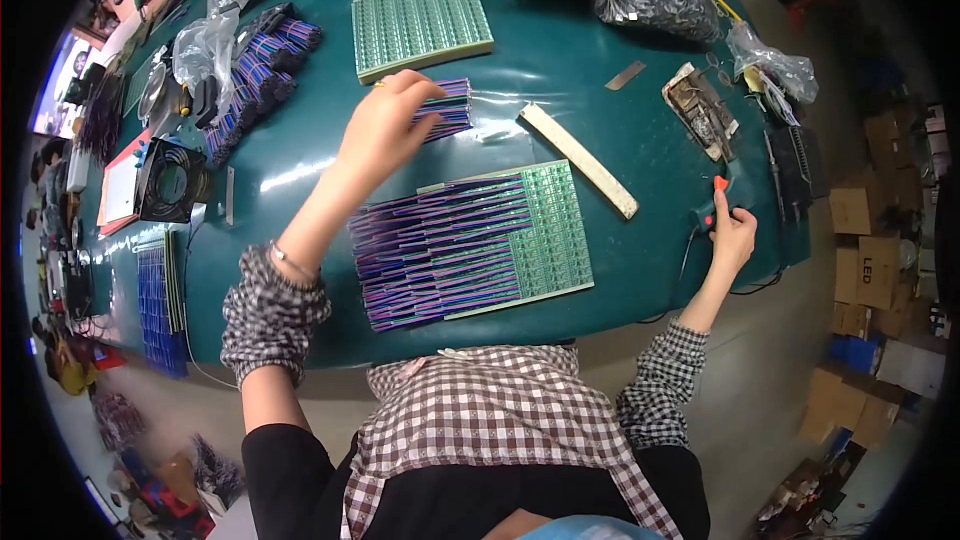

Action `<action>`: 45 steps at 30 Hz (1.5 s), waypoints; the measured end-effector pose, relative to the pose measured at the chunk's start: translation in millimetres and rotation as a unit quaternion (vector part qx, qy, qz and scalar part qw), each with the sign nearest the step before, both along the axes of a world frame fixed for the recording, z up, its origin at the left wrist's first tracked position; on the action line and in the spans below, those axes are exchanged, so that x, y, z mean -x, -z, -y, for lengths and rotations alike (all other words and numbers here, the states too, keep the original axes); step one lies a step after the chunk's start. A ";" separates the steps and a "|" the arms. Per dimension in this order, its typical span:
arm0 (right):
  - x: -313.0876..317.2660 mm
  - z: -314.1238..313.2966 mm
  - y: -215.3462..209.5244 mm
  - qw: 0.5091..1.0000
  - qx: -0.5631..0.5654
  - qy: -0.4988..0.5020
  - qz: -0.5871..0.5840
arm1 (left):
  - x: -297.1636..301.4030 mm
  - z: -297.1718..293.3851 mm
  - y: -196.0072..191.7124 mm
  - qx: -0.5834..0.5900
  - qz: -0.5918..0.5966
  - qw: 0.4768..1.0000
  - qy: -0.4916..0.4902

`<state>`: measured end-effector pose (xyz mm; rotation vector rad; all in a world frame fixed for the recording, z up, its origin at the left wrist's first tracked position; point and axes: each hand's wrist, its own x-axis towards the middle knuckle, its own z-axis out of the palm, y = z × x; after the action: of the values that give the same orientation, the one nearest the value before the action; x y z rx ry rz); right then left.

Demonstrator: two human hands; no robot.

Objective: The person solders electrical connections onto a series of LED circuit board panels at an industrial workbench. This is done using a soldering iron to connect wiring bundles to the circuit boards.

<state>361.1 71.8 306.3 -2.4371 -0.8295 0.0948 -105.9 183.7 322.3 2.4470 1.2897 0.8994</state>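
Observation:
My left hand [390, 125] reaches over a small bundle of purple, blue and black wires [455, 108]; its thumb and fingers are apart at the bundle's left end. My right hand [735, 237], at the right of the table, closes its fingers round a soldering iron [721, 185] with an orange collar, partly hidden by the fingers. The iron points away from me, toward a scorched tray [700, 110]. Before me lies a panel of green circuit boards [555, 230]; rows of wires [440, 255] cover its left and middle part, and bare boards show on the right.
A cream bar [580, 162] lies slantwise behind the panel. Farther back stands a stack of green board panels [425, 25]. Wire bundles [265, 70] and a black fan [172, 180] are at left. Plastic bags [655, 0] sit at the far right, and a metal strip [626, 76] lies nearby.

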 end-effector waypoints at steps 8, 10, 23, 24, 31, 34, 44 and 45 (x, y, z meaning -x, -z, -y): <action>-11.8 -61.4 39.4 0.989 0.119 0.072 0.058 | -2.6 -73.0 64.9 -0.025 -0.053 0.998 0.012; -15.8 -64.4 53.8 0.987 0.108 0.085 0.081 | -6.1 -77.4 71.4 -0.022 -0.044 0.999 0.007; -2.1 -37.9 12.3 0.841 -0.423 -0.103 -0.322 | -28.3 -98.0 99.5 0.015 -0.002 0.996 -0.083; -2.2 -29.6 9.8 0.831 -0.423 -0.123 -0.340 | -31.2 -97.4 103.2 0.018 0.005 0.996 -0.090; 6.9 2.2 11.2 0.837 -0.390 -0.175 -0.341 | -39.0 -95.2 123.8 0.010 -0.004 0.995 -0.102; 15.0 17.0 37.1 0.833 -0.381 -0.148 -0.372 | -48.9 -90.6 123.0 0.018 0.012 0.996 -0.087; 33.2 59.8 87.6 0.793 -0.395 -0.093 -0.455 | -69.8 -47.4 138.5 -0.078 -0.056 0.992 -0.081; 33.6 62.7 90.4 0.792 -0.396 -0.092 -0.456 | -71.6 -46.2 141.2 -0.078 -0.057 0.992 -0.081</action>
<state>327.6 9.1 215.9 -1.2484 -0.4770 0.7650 -34.3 229.9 181.0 2.5763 1.5318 0.9448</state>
